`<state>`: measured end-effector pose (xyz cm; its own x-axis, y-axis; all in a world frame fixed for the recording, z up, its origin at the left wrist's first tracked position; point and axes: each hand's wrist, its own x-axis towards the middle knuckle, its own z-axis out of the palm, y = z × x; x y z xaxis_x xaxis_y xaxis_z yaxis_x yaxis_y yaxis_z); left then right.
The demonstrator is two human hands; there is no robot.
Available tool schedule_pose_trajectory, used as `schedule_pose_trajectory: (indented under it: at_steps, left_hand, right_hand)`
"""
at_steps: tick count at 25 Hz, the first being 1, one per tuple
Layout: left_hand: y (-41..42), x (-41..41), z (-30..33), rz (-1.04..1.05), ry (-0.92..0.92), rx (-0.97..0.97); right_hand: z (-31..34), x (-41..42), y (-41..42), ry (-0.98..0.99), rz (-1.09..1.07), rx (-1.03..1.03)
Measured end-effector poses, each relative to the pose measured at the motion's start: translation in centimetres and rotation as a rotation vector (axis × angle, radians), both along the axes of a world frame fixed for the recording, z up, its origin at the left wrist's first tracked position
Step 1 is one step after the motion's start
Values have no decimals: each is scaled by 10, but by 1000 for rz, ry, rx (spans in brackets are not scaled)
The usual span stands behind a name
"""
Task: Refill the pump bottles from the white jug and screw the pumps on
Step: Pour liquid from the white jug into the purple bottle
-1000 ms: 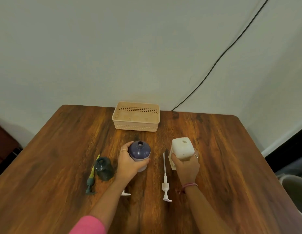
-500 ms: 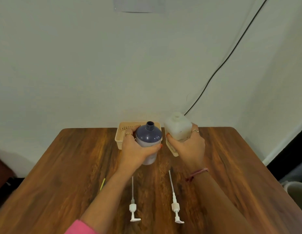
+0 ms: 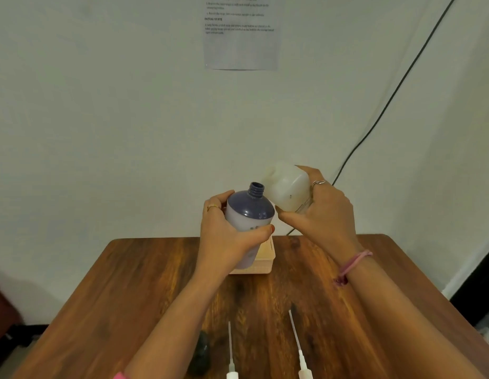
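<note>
My left hand (image 3: 224,242) grips a purple bottle (image 3: 249,214) with an open threaded neck, held upright high above the table. My right hand (image 3: 324,212) holds the white jug (image 3: 288,188), tilted to the left so its top is close to the purple bottle's neck. Two white pumps with long tubes, the left one (image 3: 231,354) and the right one (image 3: 299,348), lie on the wooden table (image 3: 128,296) near its front edge. A dark green bottle (image 3: 201,356) stands beside my left forearm, partly hidden by it.
A beige basket (image 3: 265,262) sits at the table's back, mostly hidden behind the purple bottle and my left hand. A printed paper sheet (image 3: 240,34) hangs on the wall. A black cable (image 3: 388,105) runs down the wall to the table's back edge.
Both hands have risen further with the purple bottle and the jug. The jug has tipped to the left, closer to the bottle's neck. The view has tilted up towards the wall.
</note>
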<state>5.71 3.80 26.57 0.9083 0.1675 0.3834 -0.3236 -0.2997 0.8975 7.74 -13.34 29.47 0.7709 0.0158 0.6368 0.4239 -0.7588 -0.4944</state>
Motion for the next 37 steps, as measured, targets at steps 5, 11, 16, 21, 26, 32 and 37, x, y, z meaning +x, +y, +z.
schedule_pose_trajectory:
  at_steps: [5,11,16,21,26,32,37]
  left_hand:
    - [6,-1,11,-3,-41,-25]
    - [9,1,18,1,-58,-37]
    - [9,0,19,-9,-66,-69]
    - [7,0,18,-13,-65,-73]
    - [7,1,18,-16,-70,-84]
    - [6,3,15,-12,-56,-91]
    - [4,4,14,-17,-47,-91]
  right_hand:
    - [14,9,4,-91,-15,-115]
    - [25,13,3,-197,-56,-221]
    - [29,16,-1,-270,-73,-301]
    - [31,17,-2,-325,-83,-334]
    - [33,19,-5,-385,-87,-372]
    - [32,22,-8,-414,-96,-409]
    - [30,24,-9,-416,-97,-416]
